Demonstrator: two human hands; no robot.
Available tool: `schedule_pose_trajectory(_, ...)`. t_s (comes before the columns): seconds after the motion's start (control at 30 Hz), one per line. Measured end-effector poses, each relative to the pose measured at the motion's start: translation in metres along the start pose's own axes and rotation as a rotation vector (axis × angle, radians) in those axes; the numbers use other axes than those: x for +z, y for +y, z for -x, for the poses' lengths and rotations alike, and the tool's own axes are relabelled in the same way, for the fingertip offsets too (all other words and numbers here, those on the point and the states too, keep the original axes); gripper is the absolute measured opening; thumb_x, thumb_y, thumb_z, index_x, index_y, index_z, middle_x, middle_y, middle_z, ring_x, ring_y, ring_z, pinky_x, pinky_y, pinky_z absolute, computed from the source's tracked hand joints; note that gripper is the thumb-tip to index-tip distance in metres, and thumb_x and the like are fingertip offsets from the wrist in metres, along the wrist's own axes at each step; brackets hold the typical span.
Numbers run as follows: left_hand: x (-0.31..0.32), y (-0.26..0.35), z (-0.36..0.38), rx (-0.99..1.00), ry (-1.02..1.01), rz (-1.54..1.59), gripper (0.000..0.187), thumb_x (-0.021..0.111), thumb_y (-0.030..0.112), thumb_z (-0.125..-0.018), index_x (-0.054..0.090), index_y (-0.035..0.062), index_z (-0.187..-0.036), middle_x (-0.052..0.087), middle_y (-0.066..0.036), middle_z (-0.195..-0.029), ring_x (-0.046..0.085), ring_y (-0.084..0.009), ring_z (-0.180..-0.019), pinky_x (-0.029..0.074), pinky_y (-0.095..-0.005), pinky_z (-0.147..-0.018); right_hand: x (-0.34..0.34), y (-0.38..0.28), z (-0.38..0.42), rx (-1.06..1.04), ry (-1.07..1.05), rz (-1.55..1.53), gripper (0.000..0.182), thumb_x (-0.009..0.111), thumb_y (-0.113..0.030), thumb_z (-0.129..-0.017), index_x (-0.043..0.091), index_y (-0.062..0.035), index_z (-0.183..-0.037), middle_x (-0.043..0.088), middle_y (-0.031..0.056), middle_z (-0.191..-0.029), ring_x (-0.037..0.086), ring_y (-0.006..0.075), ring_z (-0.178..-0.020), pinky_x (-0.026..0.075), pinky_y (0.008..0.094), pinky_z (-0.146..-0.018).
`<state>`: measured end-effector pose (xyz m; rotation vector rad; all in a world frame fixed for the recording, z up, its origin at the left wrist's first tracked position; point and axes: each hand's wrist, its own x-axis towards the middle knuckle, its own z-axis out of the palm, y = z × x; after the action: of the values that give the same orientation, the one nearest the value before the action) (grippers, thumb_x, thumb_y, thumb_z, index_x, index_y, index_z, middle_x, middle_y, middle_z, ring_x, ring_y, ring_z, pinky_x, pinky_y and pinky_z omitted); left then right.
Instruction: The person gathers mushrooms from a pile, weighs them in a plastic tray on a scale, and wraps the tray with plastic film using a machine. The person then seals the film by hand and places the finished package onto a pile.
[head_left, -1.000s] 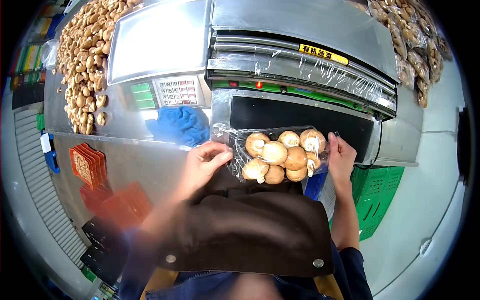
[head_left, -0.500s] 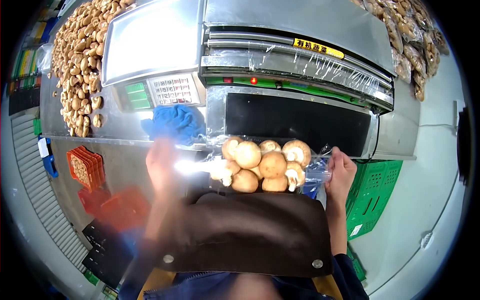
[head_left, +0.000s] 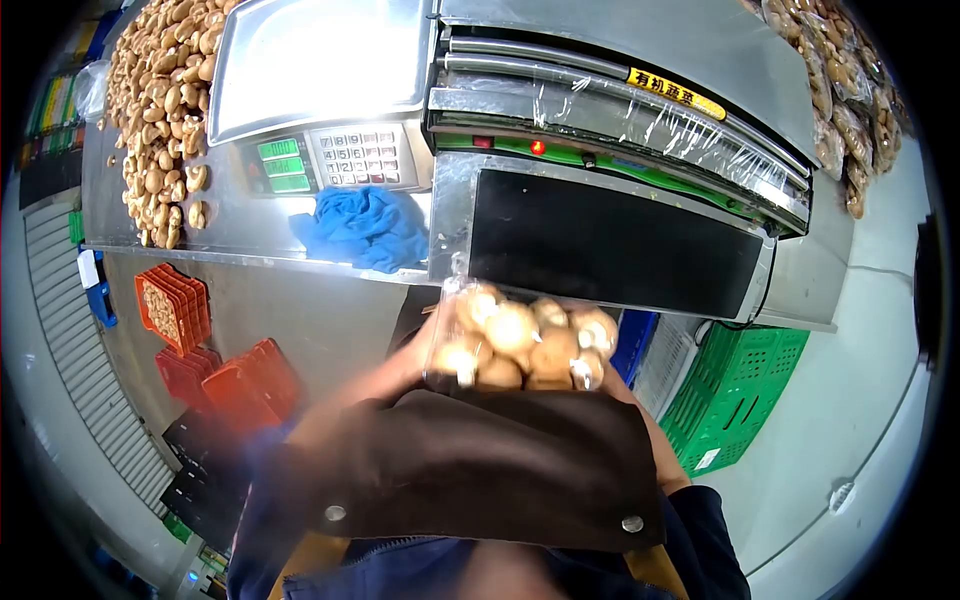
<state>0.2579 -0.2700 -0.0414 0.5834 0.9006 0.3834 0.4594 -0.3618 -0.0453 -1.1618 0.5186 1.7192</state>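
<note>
A film-wrapped pack of brown mushrooms is held up in front of my apron, just short of the counter edge. My left hand is at the pack's left end, its fingers mostly hidden behind and under it. At the lower right corner, my right hand also supports the pack, largely out of sight behind it. Clear film sticks up loosely at the pack's upper left corner. Beyond the pack lies the black plate of a wrapping machine with film on its rollers and a red light lit.
A weighing scale with a keypad stands left of the machine, a blue cloth before it. Loose mushrooms are heaped at far left, bagged ones at far right. Orange crates and a green crate stand below.
Both hands have moved inward from the stretched film ends to the pack. The film ends no longer stick out sideways. My view has shifted slightly.
</note>
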Motion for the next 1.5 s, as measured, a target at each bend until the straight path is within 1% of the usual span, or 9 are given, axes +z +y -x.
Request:
schedule_pose_trajectory(0.07,0.009,0.023,-0.004,-0.020,-0.151,-0.037,0.024,0.069,0.015,-0.081,0.060,0.0030,-0.100,0.063,-0.004,-0.089,0.060,-0.0152,-0.082,0.048,-0.0308,-0.075,0.013,-0.007,-0.003,0.021,-0.261,0.043,0.030,0.055,-0.025,-0.092,0.057,-0.0080,-0.068,0.059,-0.0001,-0.066,0.055,0.0067,-0.061,0.045,0.0235,-0.056)
schedule_pose_trajectory(0.17,0.023,0.044,-0.019,0.784,-0.389,-0.583,0.015,0.072,0.008,-0.075,0.060,0.0048,-0.082,0.057,-0.007,-0.075,0.055,-0.0212,-0.060,0.042,-0.0307,-0.050,0.035,0.005,0.007,-0.201,-0.682,0.254,0.027,0.057,-0.024,-0.091,0.057,-0.0052,-0.072,0.060,-0.0002,-0.072,0.056,0.0070,-0.066,0.045,0.0233,-0.060)
schedule_pose_trajectory(0.3,0.053,0.081,-0.012,1.044,-0.511,-0.665,0.028,0.076,0.024,-0.072,0.058,0.0069,-0.085,0.057,-0.009,-0.090,0.056,-0.0286,-0.081,0.046,-0.0348,-0.068,0.051,0.008,0.030,-0.202,-0.676,0.512,0.019,0.054,-0.021,-0.092,0.058,-0.0051,-0.102,0.060,0.0058,-0.101,0.054,0.0109,-0.096,0.045,0.0247,-0.079)
schedule_pose_trajectory(0.4,0.059,0.079,-0.019,0.815,-0.809,-0.693,0.031,0.062,0.032,-0.088,0.058,0.0059,-0.104,0.053,-0.020,-0.123,0.048,-0.0372,-0.118,0.041,-0.0452,-0.095,0.033,0.030,0.014,-0.147,-0.544,0.526,0.031,0.046,-0.022,-0.095,0.049,-0.0108,-0.124,0.052,0.0079,-0.117,0.046,0.0142,-0.117,0.042,0.0270,-0.092)
schedule_pose_trajectory(0.5,0.060,0.102,0.001,0.677,-1.012,-0.761,0.031,0.060,0.032,-0.089,0.058,0.0053,-0.106,0.053,-0.020,-0.122,0.049,-0.0366,-0.118,0.041,-0.0447,-0.095,0.030,-0.036,-0.005,-0.458,-0.629,1.550,0.021,0.050,-0.007,-0.091,0.060,-0.0063,-0.109,0.057,0.0090,-0.115,0.060,0.0160,-0.098,0.049,0.0261,-0.080)
schedule_pose_trajectory(0.77,0.049,0.172,0.051,0.612,-1.109,-0.920,0.031,0.056,0.030,-0.091,0.056,0.0037,-0.109,0.054,-0.020,-0.122,0.051,-0.0350,-0.116,0.042,-0.0434,-0.095,0.137,-0.099,0.083,-0.423,-0.860,1.311,0.038,0.077,-0.024,-0.075,0.067,-0.0022,-0.104,0.063,0.0058,-0.087,0.051,0.0085,-0.062,0.041,0.0211,-0.056)
schedule_pose_trajectory(1.03,0.053,0.175,0.057,0.605,-1.061,-0.959,0.032,0.052,0.028,-0.093,0.055,0.0021,-0.112,0.056,-0.020,-0.121,0.053,-0.0333,-0.114,0.043,-0.0421,-0.094,0.153,-0.084,0.065,-0.462,-0.831,1.358,0.009,0.067,-0.009,-0.083,0.067,-0.0002,-0.085,0.057,0.0048,-0.073,0.050,0.0087,-0.058,0.038,0.0239,-0.051)
schedule_pose_trajectory(1.3,0.055,0.172,0.058,0.530,-1.048,-0.934,0.033,0.048,0.026,-0.095,0.053,0.0006,-0.115,0.057,-0.021,-0.120,0.055,-0.0317,-0.112,0.044,-0.0409,-0.094,0.150,-0.096,0.060,-0.403,-0.976,1.579,0.025,0.064,-0.014,-0.084,0.060,-0.0027,-0.106,0.060,0.0099,-0.095,0.059,0.0226,-0.080,0.049,0.0327,-0.073)
schedule_pose_trajectory(1.5,0.056,0.158,0.045,0.420,-1.023,-0.860,0.034,0.045,0.025,-0.096,0.052,-0.0006,-0.117,0.058,-0.021,-0.119,0.056,-0.0305,-0.111,0.045,-0.0399,-0.094,0.166,-0.086,0.087,-0.807,-1.186,1.355,0.040,0.054,-0.018,-0.091,0.044,-0.0022,-0.126,0.055,0.0194,-0.115,0.057,0.0351,-0.103,0.047,0.0406,-0.084)
